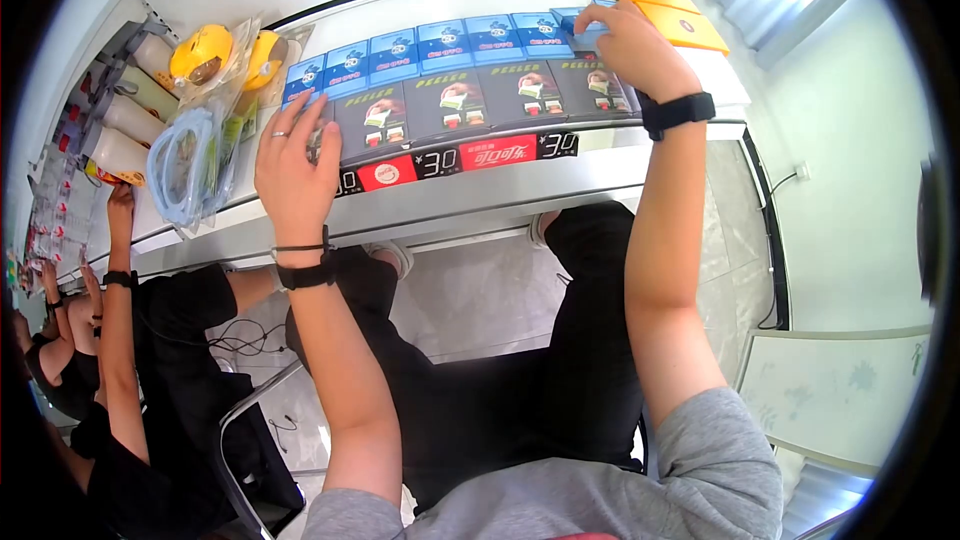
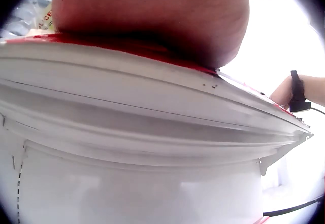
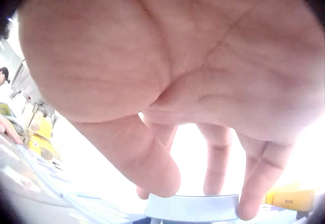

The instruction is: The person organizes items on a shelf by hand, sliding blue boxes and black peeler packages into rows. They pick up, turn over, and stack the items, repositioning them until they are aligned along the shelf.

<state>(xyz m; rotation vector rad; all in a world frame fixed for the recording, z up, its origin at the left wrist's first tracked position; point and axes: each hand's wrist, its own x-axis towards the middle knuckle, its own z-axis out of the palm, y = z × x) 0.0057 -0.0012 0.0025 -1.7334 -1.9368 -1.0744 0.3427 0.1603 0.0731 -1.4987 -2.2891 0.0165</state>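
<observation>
A row of blue boxes lies along the shelf, behind a row of dark grey boxes marked PEELER. At the right end of the blue row, my right hand grips a small blue box, its thumb and fingertips at the edges in the right wrist view. My left hand rests at the left end, its extended fingers touching the leftmost blue and grey boxes. Its palm base hides part of the front strip. Only the heel of that hand shows in the left wrist view, over the shelf edge.
Orange-yellow boxes lie at the right back corner. Left of the rows are bagged yellow items, a light blue ring-shaped thing and pale bottles. Price labels line the front edge. Another person's arm reaches in at left.
</observation>
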